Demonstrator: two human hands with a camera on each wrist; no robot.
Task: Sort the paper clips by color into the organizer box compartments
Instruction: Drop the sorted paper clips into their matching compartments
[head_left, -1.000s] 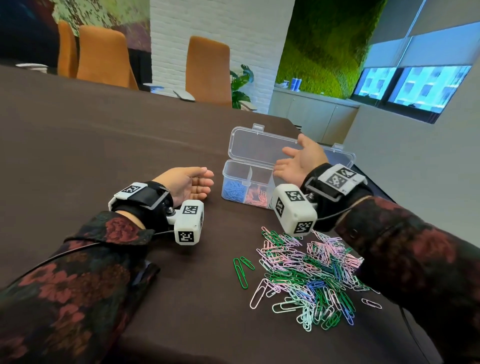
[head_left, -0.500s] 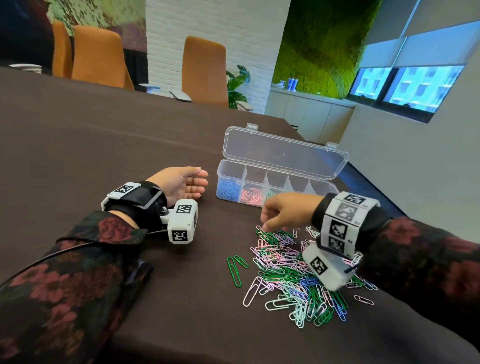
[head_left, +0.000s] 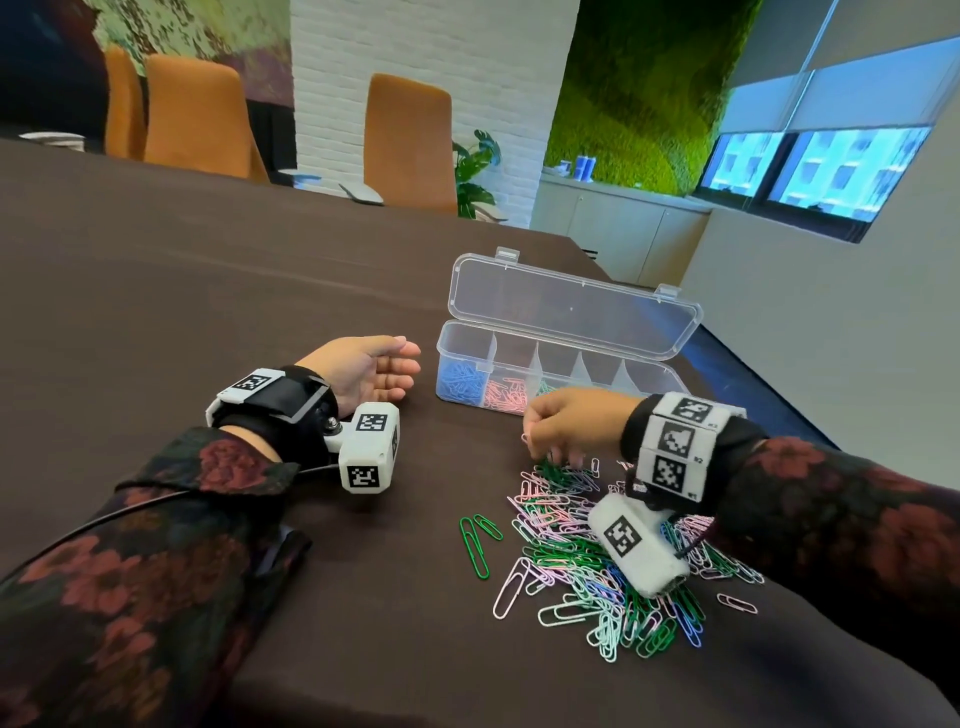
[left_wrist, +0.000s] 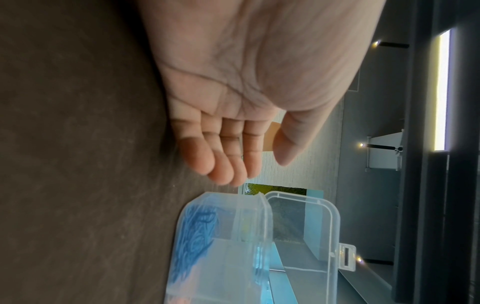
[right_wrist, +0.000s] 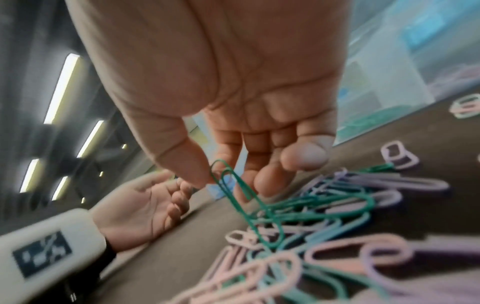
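At centre right of the head view: right hand (head_left: 571, 423), fingers curled down into a pile of mixed paper clips (head_left: 602, 561) on the dark bench (head_left: 208, 291). Up close from the right wrist: thumb and forefinger grip pinching the top loop of a green paper clip (right_wrist: 233, 197), other fingers loosely bent. Just above the hand: clear organizer box (head_left: 519, 364), lid open, blue clips in the leftmost compartment, pink in the next. At centre left: left hand (head_left: 363, 369) resting palm-up, fingers relaxed, holding nothing, near the box's left end. Left of the pile: two green clips (head_left: 478, 543) lying apart.
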